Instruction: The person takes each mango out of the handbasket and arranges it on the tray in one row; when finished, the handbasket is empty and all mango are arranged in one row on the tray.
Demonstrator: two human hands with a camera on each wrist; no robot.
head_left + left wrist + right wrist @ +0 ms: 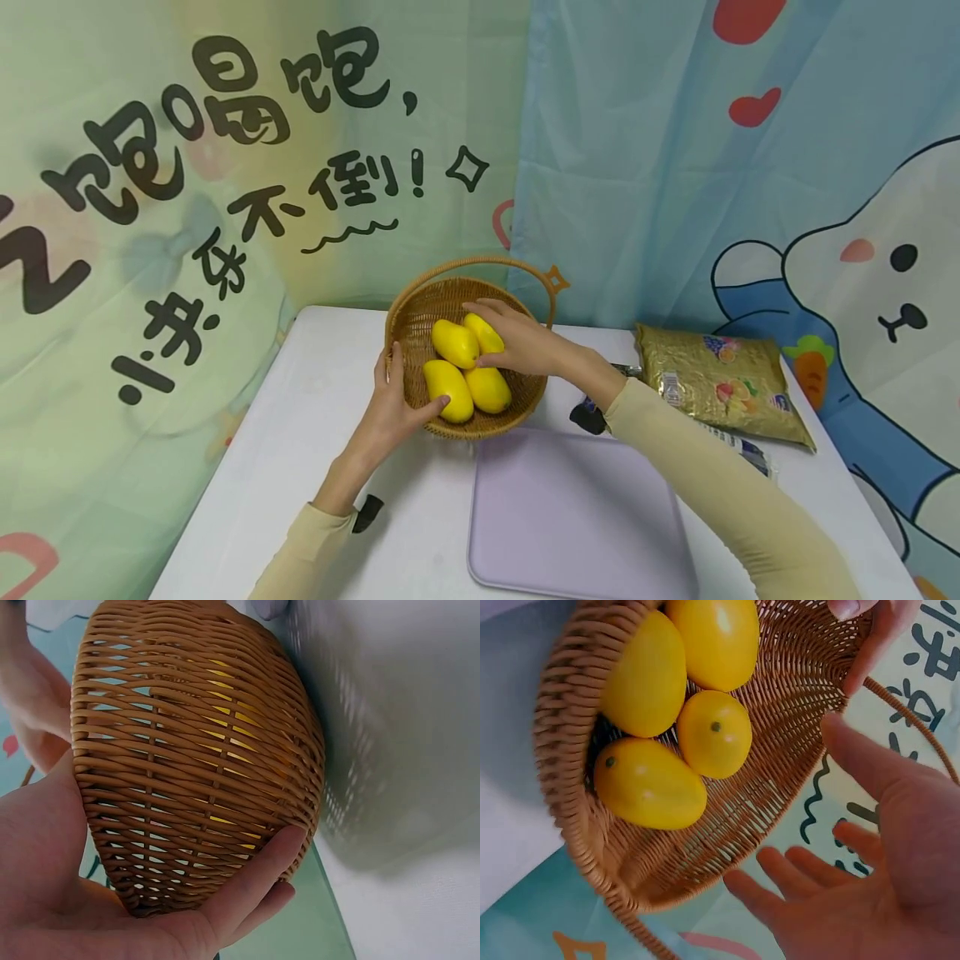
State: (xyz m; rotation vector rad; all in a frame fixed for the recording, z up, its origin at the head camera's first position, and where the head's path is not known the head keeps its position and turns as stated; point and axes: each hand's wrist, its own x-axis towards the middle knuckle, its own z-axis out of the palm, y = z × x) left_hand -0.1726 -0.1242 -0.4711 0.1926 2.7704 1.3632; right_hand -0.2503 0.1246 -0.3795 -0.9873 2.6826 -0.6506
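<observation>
A brown wicker basket [412, 321] with an arched handle is tilted so its mouth faces me in the head view. Several yellow mangoes [448, 392] lie inside it. My left hand [392, 408] holds the basket's left side, thumb over the rim and fingers [259, 874] spread along the woven outside. In the head view my right hand [525, 337] reaches over the right rim, close to the upper right mango. In the right wrist view, that hand [877, 877] has spread fingers with nothing between them, apart from the mangoes [651, 784].
A lilac tray [577, 517] lies on the white table [247, 450] in front of the basket. At the right are a gold printed bag [720, 383] and another package [750, 454], partly hidden by the right sleeve. Printed curtains [615, 167] hang behind the table.
</observation>
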